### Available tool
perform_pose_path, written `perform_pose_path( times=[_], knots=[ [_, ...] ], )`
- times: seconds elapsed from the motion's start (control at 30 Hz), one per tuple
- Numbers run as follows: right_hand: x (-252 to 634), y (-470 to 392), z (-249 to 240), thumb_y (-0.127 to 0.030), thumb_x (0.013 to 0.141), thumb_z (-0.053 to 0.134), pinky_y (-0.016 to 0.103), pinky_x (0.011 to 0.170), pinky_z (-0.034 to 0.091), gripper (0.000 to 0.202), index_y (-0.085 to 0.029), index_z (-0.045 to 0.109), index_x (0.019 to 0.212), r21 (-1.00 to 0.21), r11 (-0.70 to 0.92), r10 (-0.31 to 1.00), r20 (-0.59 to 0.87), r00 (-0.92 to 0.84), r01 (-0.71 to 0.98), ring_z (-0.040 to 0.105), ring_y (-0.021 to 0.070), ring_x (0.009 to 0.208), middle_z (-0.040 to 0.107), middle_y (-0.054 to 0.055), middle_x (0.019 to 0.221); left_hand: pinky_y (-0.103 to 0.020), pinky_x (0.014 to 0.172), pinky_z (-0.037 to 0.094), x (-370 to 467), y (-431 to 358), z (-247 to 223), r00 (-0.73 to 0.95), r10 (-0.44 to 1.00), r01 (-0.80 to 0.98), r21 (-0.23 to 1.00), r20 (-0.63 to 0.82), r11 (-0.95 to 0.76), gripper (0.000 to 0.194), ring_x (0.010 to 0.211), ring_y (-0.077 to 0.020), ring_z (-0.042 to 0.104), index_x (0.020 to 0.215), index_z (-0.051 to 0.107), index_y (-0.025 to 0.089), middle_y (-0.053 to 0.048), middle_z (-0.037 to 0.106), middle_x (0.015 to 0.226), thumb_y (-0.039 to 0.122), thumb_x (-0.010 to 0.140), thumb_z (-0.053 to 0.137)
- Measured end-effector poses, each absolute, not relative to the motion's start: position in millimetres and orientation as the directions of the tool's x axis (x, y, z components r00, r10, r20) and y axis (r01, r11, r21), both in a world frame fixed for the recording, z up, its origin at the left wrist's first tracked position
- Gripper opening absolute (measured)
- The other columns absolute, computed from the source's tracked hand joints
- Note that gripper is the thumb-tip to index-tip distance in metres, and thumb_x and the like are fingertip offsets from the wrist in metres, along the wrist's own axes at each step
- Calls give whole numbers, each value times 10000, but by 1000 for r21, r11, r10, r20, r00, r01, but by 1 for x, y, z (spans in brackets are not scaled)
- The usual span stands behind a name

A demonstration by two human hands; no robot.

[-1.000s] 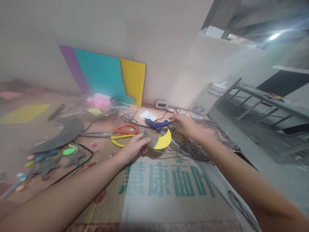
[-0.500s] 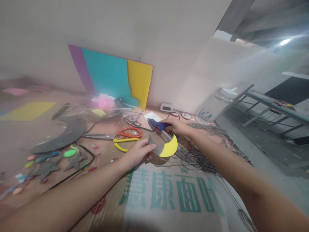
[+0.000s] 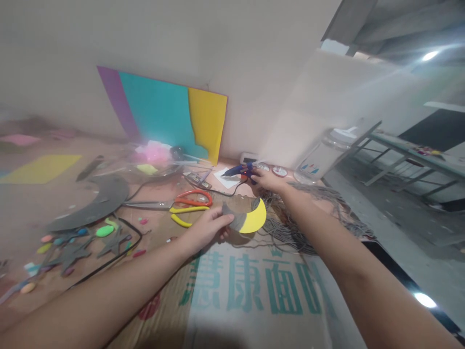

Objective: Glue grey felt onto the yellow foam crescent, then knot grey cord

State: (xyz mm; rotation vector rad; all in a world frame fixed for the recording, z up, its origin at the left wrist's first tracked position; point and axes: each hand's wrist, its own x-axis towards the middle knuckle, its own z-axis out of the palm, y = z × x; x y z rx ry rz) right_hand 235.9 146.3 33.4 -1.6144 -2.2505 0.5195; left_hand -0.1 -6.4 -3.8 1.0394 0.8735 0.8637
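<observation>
My left hand (image 3: 210, 225) pinches one end of a crescent moon cutout (image 3: 256, 220), yellow at its far end and covered with grey yarn nearer my fingers. Farther back, my right hand (image 3: 267, 178) grips a blue hot glue gun (image 3: 238, 170), whose nozzle points left above a small white paper (image 3: 227, 180). A small red light glows on the gun. Grey yarn (image 3: 286, 235) lies in a loose heap beneath my right forearm. Just left of the crescent are yellow-handled pliers (image 3: 183, 218) and scissors with orange handles (image 3: 194, 198).
A large grey crescent (image 3: 98, 203), grey stars (image 3: 70, 254) and several coloured bits lie at the left. Coloured sheets (image 3: 156, 111) lean on the wall. A clear bottle (image 3: 319, 157) stands at the back right, by the table's edge. Printed cardboard (image 3: 254, 310) covers the front.
My right hand has lifted the glue gun away from the crescent, back toward the wall, and turned it level over the white paper. My left hand still holds the crescent in nearly the same place.
</observation>
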Motion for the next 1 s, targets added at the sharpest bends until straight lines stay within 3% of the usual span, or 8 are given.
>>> perform_pose_path(
  times=[0.27, 0.47, 0.67, 0.73, 0.9, 1.0],
  knots=[
    [232, 142, 25, -268, 898, 597, 364, 903, 504, 362, -90, 644, 1210, -411, 299, 954, 127, -271, 861, 665, 230, 984, 712, 156, 1117, -191, 432, 388, -1, -7, -1, 400, 899, -177, 948, -175, 263, 339, 439, -90, 506, 747, 560, 151, 27, 557, 545, 433, 693, 738],
    [243, 125, 30, -187, 863, 599, 397, 983, 464, 310, -99, 655, 1155, -381, 307, 939, 269, -212, 872, 624, 259, 1106, 684, 170, 1197, -189, 414, 386, -1, -6, -5, 387, 906, -198, 944, -171, 263, 354, 429, -91, 504, 758, 553, 155, 25, 560, 537, 444, 690, 745],
    [251, 30, 45, -346, 923, 534, 366, 866, 495, 217, -170, 661, 902, -444, 323, 890, 442, -110, 836, 643, 234, 912, 713, 86, 924, -178, 396, 371, -1, -8, 0, 282, 951, -269, 941, -126, 204, 364, 433, -85, 493, 735, 534, 163, 31, 550, 532, 443, 688, 761],
    [245, -3, 44, -367, 946, 497, 344, 822, 499, 268, -181, 663, 848, -472, 374, 904, 377, -201, 798, 650, 217, 850, 716, 71, 866, -179, 399, 373, -1, -9, 1, 273, 956, -266, 946, -110, 185, 364, 430, -82, 490, 727, 533, 162, 33, 545, 532, 440, 695, 767],
    [222, -47, 33, -335, 931, 553, 340, 842, 511, 310, -172, 653, 1174, -571, 388, 911, 122, -393, 724, 685, 215, 947, 736, 94, 1084, -183, 410, 393, -1, -10, 3, 211, 976, -280, 953, -58, 118, 394, 448, -79, 500, 712, 525, 158, 30, 554, 563, 470, 706, 766],
    [211, -60, 31, -287, 951, 539, 302, 784, 508, 246, -196, 673, 1137, -529, 424, 886, 73, -458, 735, 700, 188, 871, 755, 68, 1015, -177, 439, 416, -1, -9, 3, 108, 994, -300, 952, -24, 56, 377, 480, -74, 511, 741, 554, 147, 28, 565, 589, 458, 712, 765]
  ],
)
